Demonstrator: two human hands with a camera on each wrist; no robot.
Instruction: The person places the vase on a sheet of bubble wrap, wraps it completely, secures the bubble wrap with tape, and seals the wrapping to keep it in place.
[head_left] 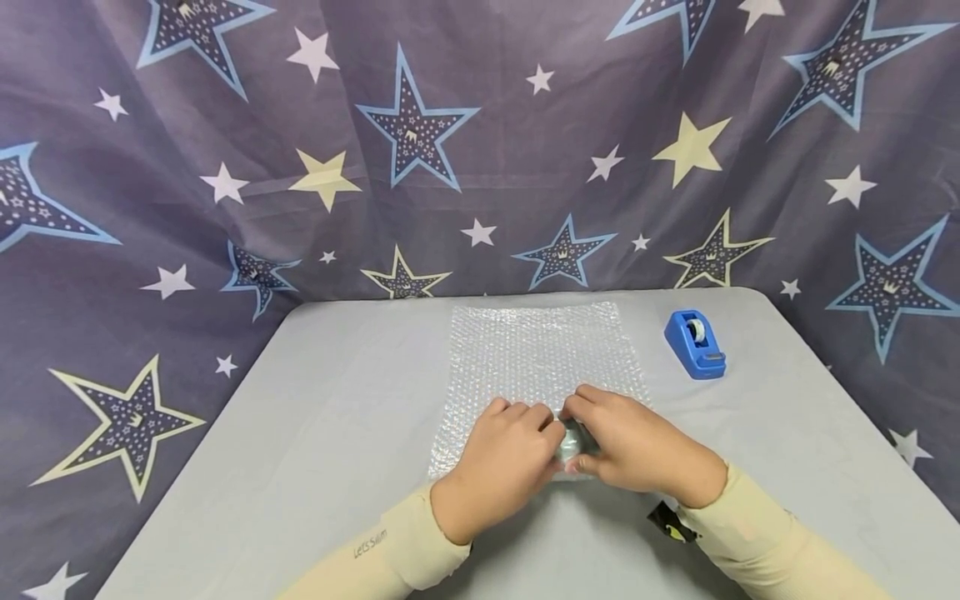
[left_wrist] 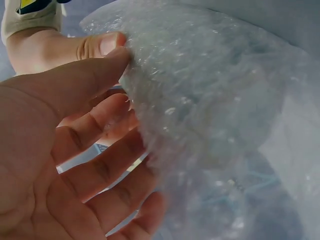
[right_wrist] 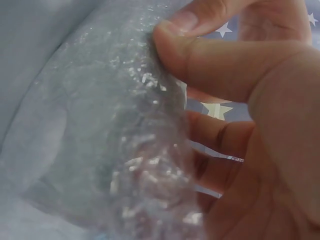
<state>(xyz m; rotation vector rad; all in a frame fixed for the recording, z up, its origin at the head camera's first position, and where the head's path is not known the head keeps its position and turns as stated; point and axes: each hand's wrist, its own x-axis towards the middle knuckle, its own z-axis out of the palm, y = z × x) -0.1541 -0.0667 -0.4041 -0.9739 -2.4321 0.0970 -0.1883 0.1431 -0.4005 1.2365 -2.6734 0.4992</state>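
Observation:
A sheet of bubble wrap (head_left: pixel 540 350) lies flat across the middle of the table, its near edge under both hands. Between the hands is a small pale greenish object (head_left: pixel 570 446); bubble wrap covers it, so its kind cannot be told. My left hand (head_left: pixel 502 458) grips the wrapped bundle from the left, thumb on the near side and fingers beyond. From the right, my right hand (head_left: pixel 630 442) holds the same bundle between thumb and bent fingers. Both wrist views show crinkled bubble wrap (left_wrist: pixel 200 90) close up, with the two thumbs near each other at its edge.
A blue tape dispenser (head_left: pixel 693 354) with a roll of tape stands at the back right, beyond the sheet. The table (head_left: pixel 300 417) has a pale grey cover. Behind it hangs a dark curtain (head_left: pixel 480 167) printed with stars. Something black and yellow (head_left: pixel 670 521) shows at the right cuff.

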